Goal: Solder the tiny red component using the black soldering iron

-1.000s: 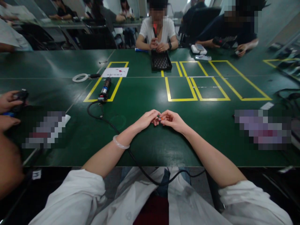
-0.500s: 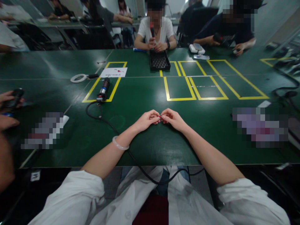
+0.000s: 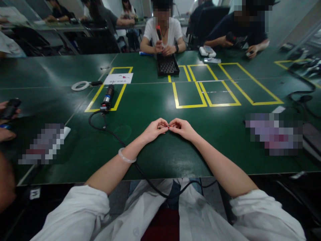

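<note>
My left hand point(image 3: 157, 129) and my right hand point(image 3: 181, 128) meet fingertip to fingertip above the near middle of the green table point(image 3: 160, 157). Both are closed in a pinch on one small red piece point(image 3: 169, 127). Mostly covered by the fingers, it is too small to name. Beyond my left hand lies a black and silver cylindrical tool point(image 3: 107, 96), its black cable point(image 3: 117, 135) running under my left forearm and over the table's front edge.
Yellow tape outlines point(image 3: 192, 106) mark the table. A black tray point(image 3: 168, 67) stands at the far side before a co-worker in white. A white sheet point(image 3: 119, 78) and a coiled white cable point(image 3: 80, 86) lie left. Blurred-out items lie at left and right. Another person's hands point(image 3: 8, 117) hold a dark tool.
The fingers of both my hands have shifted slightly around the small red piece, still pinched together. The whole view has moved a little. The tool and tray stay in place.
</note>
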Tool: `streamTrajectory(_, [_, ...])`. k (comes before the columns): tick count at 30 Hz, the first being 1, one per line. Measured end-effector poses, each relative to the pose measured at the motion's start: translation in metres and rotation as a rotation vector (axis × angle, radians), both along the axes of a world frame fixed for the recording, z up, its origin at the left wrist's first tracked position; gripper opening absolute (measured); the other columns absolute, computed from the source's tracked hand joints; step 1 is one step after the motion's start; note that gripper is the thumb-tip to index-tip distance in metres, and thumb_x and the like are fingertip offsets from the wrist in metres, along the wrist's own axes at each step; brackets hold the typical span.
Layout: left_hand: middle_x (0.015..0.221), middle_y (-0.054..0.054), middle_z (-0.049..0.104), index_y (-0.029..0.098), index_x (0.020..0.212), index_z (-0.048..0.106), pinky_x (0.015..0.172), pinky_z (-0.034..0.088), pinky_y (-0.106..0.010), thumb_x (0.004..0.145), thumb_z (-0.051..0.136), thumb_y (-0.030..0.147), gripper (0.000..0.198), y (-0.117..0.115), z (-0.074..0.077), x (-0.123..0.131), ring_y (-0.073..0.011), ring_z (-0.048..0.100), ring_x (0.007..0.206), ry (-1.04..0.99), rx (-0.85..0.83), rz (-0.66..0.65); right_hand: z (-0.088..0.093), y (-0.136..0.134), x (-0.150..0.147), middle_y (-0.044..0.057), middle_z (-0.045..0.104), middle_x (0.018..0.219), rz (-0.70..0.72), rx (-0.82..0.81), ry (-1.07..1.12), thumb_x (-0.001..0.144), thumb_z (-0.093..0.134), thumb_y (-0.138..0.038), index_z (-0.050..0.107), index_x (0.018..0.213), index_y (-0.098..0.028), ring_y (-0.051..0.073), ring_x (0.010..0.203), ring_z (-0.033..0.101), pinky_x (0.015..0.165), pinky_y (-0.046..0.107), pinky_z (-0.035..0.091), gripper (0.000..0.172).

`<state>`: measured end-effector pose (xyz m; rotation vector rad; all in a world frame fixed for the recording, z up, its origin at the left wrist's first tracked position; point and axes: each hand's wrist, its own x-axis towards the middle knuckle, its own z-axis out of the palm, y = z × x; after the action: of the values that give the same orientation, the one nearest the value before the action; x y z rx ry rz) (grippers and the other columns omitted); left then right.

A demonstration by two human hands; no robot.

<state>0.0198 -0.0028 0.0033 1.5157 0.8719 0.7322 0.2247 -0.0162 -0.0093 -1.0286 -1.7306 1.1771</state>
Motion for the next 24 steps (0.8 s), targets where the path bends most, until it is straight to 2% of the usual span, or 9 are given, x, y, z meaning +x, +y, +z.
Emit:
streamTrajectory(5, [0.089,-0.004,0.061,0.013,0.097,0.057,0.069,0.051,-0.025,0.077,0.076,0.036,0.036,0.001,-0.001,0.0,-0.0115,0.061,0.076,0.015,-0.007,0.005,0.003,0.0,0.001,0.0,0.063,0.074,0.005,0.015,-0.044,0.082,0.068,-0.037,0.065,0.093,-0.017,0.011,0.063,0.053,0.062,0.025,0.044,0.023])
streamTrajectory(9, [0.091,-0.006,0.063,0.013,0.103,0.058,0.072,0.053,-0.028,0.085,0.066,0.047,0.04,0.002,-0.002,-0.003,-0.015,0.063,0.082,0.03,-0.016,0.019,0.002,0.001,0.002,-0.001,0.06,0.072,0.0,0.018,-0.047,0.082,0.067,-0.037,0.064,0.093,-0.016,0.011,0.062,0.051,0.061,0.025,0.042,0.023])
streamTrajectory(15, [0.107,-0.01,0.066,0.013,0.114,0.059,0.09,0.051,-0.036,0.093,0.054,0.046,0.039,0.016,0.01,-0.024,-0.0185,0.064,0.096,0.156,0.162,0.075,0.001,0.002,0.003,-0.001,0.059,0.072,0.009,0.004,-0.045,0.081,0.068,-0.037,0.064,0.095,-0.016,0.01,0.061,0.05,0.06,0.025,0.041,0.025])
streamTrajectory(17, [0.112,-0.01,0.065,0.014,0.115,0.06,0.097,0.048,-0.038,0.092,0.054,0.042,0.036,0.029,0.014,-0.043,-0.0203,0.063,0.103,0.267,0.302,0.182,0.002,0.001,0.003,-0.001,0.059,0.072,0.011,-0.002,-0.048,0.081,0.068,-0.037,0.064,0.095,-0.016,0.01,0.061,0.05,0.06,0.025,0.041,0.025])
streamTrajectory(20, [0.12,-0.011,0.061,0.015,0.117,0.061,0.103,0.044,-0.042,0.091,0.056,0.036,0.034,0.056,0.019,-0.086,-0.0228,0.059,0.111,0.565,0.539,0.437,0.003,0.001,0.002,-0.001,0.058,0.072,0.011,-0.004,-0.055,0.081,0.068,-0.035,0.064,0.094,-0.016,0.01,0.061,0.049,0.061,0.025,0.041,0.023])
streamTrajectory(22, [0.128,-0.013,0.056,0.014,0.123,0.057,0.108,0.04,-0.044,0.088,0.06,0.032,0.04,0.076,0.021,-0.122,-0.0262,0.053,0.121,0.78,0.605,0.582,0.003,0.001,0.003,-0.001,0.057,0.072,0.012,-0.001,-0.06,0.082,0.068,-0.034,0.064,0.094,-0.016,0.01,0.061,0.049,0.061,0.025,0.041,0.022])
streamTrajectory(24, [0.137,-0.017,0.05,0.011,0.13,0.052,0.111,0.036,-0.047,0.084,0.067,0.03,0.052,0.096,0.024,-0.16,-0.0306,0.044,0.13,0.987,0.597,0.686,0.003,0.001,0.003,-0.002,0.057,0.071,0.012,0.007,-0.065,0.082,0.067,-0.034,0.064,0.094,-0.016,0.01,0.061,0.048,0.061,0.025,0.04,0.022])
